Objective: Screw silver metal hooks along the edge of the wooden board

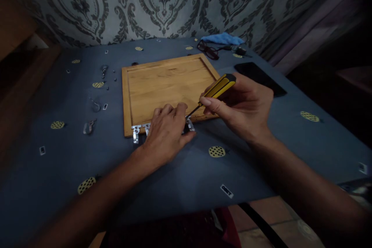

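A shallow framed wooden board [165,85] lies on the table, with several silver metal hooks [135,133] along its near edge. My left hand [167,128] is over that edge, fingers bent onto the board and thumb below, closed around the hook at the right end. The palm hides part of the hook row. In my right hand [247,104] is a yellow and black screwdriver [217,87], gripped by the handle between thumb and fingers. It slants down to the left, its tip at the rightmost hook's plate beside my left index finger. Any screw there is too small to make out.
Loose metal hooks [89,126] and small screws [115,80] lie left of the board. Eyeglasses [207,50], a blue cloth [223,38] and a dark flat device [260,77] are toward the back right. A patterned wall [162,4] borders the blue tablecloth [186,178].
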Available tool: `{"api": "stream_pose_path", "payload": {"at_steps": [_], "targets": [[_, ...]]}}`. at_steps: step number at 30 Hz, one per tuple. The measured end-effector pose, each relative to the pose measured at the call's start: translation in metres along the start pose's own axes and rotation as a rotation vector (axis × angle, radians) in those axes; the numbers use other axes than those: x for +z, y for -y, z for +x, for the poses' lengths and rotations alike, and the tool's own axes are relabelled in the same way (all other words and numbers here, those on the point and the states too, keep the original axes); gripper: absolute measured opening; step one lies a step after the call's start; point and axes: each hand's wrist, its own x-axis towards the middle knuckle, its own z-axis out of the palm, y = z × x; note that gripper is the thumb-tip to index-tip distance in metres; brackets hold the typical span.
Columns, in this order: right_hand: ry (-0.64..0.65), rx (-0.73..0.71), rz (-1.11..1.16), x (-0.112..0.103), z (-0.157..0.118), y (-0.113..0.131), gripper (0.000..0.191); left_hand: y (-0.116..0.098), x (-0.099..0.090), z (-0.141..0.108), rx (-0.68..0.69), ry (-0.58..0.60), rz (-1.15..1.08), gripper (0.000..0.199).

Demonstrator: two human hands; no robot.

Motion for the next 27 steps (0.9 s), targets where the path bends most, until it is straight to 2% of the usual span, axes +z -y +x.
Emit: {"api": "stream_pose_path", "payload": {"at_steps": [4, 11, 16, 27], "targets": [[0.041, 0.015, 0.0, -0.004, 0.0, 0.0, 0.028, 0.0, -0.001, 0.0, -0.003, 0.007, -0.002, 0.038], [0.192, 0.088, 0.116, -0.01, 0.006, 0.007, 0.025, -0.001, -0.001, 0.0, -0.002, 0.012, 0.0, 0.035], [0.121, 0.079, 0.103, -0.006, 0.004, 0.005, 0.022, 0.001, 0.0, -0.001, 0.008, -0.013, -0.001, 0.038], [-0.103, 0.0, 0.005, 0.006, -0.004, 0.002, 0.035, 0.001, 0.0, 0.0, 0.018, -0.003, 0.015, 0.04]]}}
